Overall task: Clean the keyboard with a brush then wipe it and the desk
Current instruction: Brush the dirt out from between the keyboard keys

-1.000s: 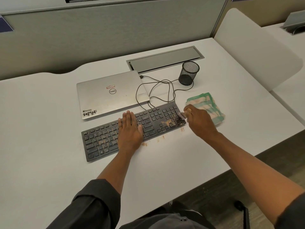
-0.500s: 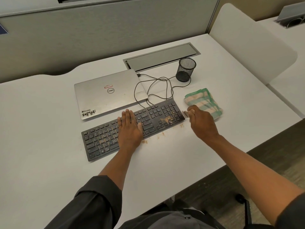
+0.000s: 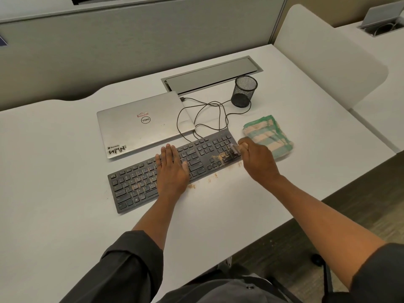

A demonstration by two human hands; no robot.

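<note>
Two hands on the job. My left hand (image 3: 171,169) lies flat, fingers straight and together, pressing on the middle of the black keyboard (image 3: 175,169). My right hand (image 3: 258,160) is curled around a small brush (image 3: 234,149), blurred, its pale tip on the number-pad end of the keyboard at the right edge. Can't make out the brush's shape beyond that.

Keyboard sits angled on the white desk (image 3: 65,193), right end farther from me. Tan crumbs (image 3: 218,159) lie on the keys near the brush; more crumbs are scattered on the desk just in front of the keyboard's near edge.

Folded green-and-beige striped cloth (image 3: 267,135) lies on the desk just right of the keyboard, partly behind my right hand; touching or not, can't tell.

Closed silver Dell laptop (image 3: 144,125), sticker on its near left corner, sits behind the keyboard. Black cable (image 3: 204,115) loops from the laptop's back right corner across the desk to the keyboard's far edge. Black mesh pen cup (image 3: 244,91) stands upright beyond the cloth, beside the grey cable hatch (image 3: 209,75) set in the desk. Dark sleeves pushed up on both forearms.
</note>
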